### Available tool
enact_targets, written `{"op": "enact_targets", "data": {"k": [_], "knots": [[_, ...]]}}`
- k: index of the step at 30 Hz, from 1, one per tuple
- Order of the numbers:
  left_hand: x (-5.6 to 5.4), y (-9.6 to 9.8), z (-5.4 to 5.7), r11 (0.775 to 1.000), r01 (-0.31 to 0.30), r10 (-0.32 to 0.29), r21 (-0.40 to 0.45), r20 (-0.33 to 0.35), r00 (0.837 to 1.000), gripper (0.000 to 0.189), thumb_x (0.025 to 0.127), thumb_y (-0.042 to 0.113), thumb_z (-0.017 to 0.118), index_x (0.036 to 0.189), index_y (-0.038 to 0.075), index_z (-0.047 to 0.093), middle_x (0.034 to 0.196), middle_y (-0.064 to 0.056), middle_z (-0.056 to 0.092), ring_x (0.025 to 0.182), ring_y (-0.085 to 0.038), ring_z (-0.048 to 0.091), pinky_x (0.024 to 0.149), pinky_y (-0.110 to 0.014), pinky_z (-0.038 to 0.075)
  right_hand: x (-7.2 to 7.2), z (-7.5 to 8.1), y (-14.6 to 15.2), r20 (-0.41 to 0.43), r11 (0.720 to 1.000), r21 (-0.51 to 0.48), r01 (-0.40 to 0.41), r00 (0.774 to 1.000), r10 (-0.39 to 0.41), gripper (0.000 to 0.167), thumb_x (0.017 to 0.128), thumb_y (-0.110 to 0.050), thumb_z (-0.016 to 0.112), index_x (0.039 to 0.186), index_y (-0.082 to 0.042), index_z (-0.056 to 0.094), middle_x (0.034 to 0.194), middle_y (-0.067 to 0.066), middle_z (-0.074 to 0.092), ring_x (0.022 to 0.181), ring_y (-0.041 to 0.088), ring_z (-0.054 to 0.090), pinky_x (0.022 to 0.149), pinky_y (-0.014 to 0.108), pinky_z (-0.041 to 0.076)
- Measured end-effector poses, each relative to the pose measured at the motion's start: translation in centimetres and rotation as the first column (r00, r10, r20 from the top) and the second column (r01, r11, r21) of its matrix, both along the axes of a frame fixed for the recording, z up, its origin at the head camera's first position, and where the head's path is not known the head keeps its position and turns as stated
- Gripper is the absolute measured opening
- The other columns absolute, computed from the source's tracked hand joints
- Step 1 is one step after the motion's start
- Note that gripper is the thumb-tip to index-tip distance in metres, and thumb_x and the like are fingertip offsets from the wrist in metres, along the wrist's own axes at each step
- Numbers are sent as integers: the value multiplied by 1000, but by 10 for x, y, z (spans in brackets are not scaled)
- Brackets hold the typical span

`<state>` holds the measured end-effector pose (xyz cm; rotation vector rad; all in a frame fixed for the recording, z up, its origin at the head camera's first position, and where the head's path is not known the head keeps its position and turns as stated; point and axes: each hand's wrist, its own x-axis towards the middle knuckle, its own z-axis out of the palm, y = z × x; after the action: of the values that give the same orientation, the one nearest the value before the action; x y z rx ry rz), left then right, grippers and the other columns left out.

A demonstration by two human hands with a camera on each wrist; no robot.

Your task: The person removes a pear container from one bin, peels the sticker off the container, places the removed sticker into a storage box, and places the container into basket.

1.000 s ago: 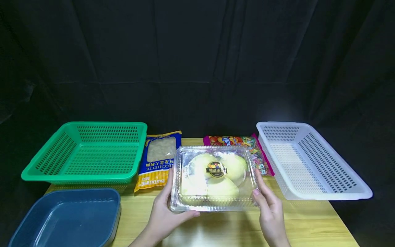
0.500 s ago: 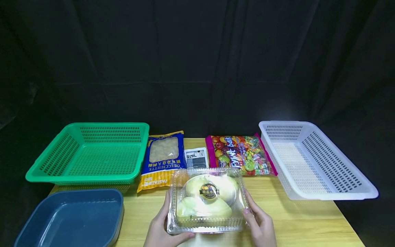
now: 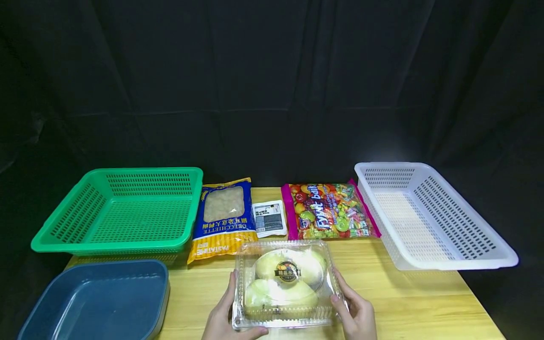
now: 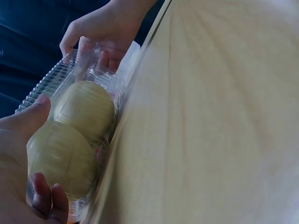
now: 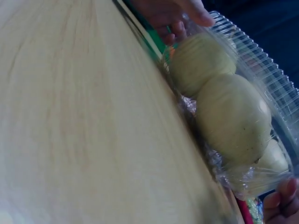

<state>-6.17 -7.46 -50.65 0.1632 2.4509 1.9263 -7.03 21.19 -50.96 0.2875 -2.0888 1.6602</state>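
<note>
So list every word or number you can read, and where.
"PASTATIME", upside down: blue-and-yellow bag
"ORECCHIETTE": same bag
"猫耳朵意大利面": same bag
"Fyr_t baik", one letter unclear: pink-edged bag
"精品水", last character unclear: label on clear container
White packet, other small print: too blurred to read.
</note>
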Motion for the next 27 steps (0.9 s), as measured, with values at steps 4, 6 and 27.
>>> {"op": "enact_targets", "data": {"k": [4,6,27], "knots": [[-3,0,-1,1000,11,-11,-16,21,1000,138,64,31,104,166,-4,19,170,-26,26,153,-49,32,122,-31,32,-2,-4,1,-6,999,34,33,999,-33,40,95,16,60,135,22,55,142,-10,58,131,-6,53,104,13,45],[-3,0,-2,1000,21,-20,-17,16,1000,137,66,32,104,167,-3,18,169,-29,27,152,-50,33,122,-30,33,-2,-5,1,-15,998,41,39,999,-39,41,94,17,60,134,23,56,141,-11,59,131,-6,53,104,14,45],[-5,-8,10,944,-18,26,-328,20,999,141,62,63,97,169,7,25,175,-15,26,133,-39,61,103,-51,57,-2,12,6,78,961,217,174,978,-195,41,98,2,66,139,3,64,94,3,72,69,-4,58,56,19,52]]}}
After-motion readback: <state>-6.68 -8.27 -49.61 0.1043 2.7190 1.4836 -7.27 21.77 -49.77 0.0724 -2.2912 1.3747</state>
